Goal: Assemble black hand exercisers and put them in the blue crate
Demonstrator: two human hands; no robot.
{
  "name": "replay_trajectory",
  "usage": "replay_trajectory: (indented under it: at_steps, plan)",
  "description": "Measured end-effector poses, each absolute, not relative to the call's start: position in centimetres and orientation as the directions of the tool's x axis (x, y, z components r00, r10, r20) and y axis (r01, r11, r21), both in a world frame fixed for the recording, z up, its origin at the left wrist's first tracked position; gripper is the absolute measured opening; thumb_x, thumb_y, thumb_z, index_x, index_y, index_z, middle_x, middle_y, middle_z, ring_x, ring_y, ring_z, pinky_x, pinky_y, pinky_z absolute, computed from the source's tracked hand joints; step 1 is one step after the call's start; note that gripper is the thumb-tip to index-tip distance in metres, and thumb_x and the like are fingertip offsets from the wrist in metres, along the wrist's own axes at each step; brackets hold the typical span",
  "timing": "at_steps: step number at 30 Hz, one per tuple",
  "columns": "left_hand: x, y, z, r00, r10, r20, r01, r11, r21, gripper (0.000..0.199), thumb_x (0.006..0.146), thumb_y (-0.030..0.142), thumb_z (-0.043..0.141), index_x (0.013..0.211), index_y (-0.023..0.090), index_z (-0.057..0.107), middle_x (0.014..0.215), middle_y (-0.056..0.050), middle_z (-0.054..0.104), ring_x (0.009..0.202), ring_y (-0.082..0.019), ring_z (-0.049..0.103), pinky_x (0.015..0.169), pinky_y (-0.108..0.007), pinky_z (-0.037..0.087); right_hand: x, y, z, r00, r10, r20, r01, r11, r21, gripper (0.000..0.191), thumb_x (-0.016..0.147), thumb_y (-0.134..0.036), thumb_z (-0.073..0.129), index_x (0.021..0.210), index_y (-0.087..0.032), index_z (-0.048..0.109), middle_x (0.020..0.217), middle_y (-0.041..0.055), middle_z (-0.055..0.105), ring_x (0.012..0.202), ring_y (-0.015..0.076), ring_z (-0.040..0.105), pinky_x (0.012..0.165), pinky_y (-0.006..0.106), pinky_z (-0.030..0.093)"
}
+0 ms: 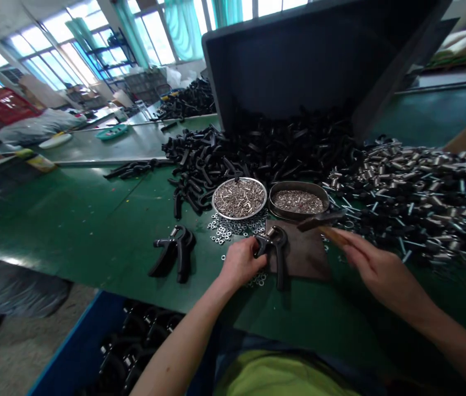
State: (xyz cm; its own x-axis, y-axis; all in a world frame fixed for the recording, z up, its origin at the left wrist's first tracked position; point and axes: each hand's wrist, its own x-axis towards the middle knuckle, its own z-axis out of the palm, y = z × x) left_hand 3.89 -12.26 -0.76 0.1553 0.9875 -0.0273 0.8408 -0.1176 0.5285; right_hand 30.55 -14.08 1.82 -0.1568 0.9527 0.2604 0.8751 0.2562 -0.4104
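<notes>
My left hand (241, 259) is closed around one handle of a black hand grip strengthener (281, 258), whose spring end rests on a dark flat plate (305, 253). In my right hand (375, 269) is a hammer (334, 235), gripped by its wooden handle. The hammer's dark head hangs above the plate, to the right of the grip strengthener and apart from it. Another hand grip strengthener (181, 256) with a spring lies on the green table (117, 220), left of my left hand. Small nuts (221, 231) are scattered beyond my left hand, and some lie beneath it.
A round dish of metal pins (239, 198) and an oval tin of small parts (299, 201) stand behind the plate. Black handles (199, 159) spill from a large tipped bin (290, 60). Springs and bolts (431, 192) are heaped at right. A blue crate (76, 335) sits below the table edge.
</notes>
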Motion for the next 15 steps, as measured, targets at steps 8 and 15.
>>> replay_trajectory:
  at_steps: [8,15]
  plan:
    - [4.2,-13.8,-1.6,0.269,0.962,-0.054,0.819,-0.198,0.539,0.006,0.071,0.022,0.058,0.07,0.019,0.053,0.065,0.002,0.055,0.058,-0.012,0.048,0.053,-0.023,0.028,27.6,-13.2,1.2,-0.284,0.914,0.289,0.881,0.368,-0.299,0.04,0.094,-0.029,0.033,0.13,-0.026,0.049,0.112,0.0038,0.068,0.09,0.0215,0.068,0.073,0.033,0.055]
    - [2.9,-13.6,-0.9,0.223,0.975,-0.017,0.818,-0.177,0.548,0.008,0.07,0.023,0.059,0.068,0.019,0.052,0.063,0.003,0.053,0.057,-0.012,0.047,0.053,-0.023,0.027,29.9,-14.0,-0.7,-0.328,0.891,0.315,0.894,0.4,-0.202,0.042,0.094,-0.031,0.032,0.133,-0.027,0.047,0.119,0.002,0.065,0.092,0.0211,0.068,0.074,0.034,0.055]
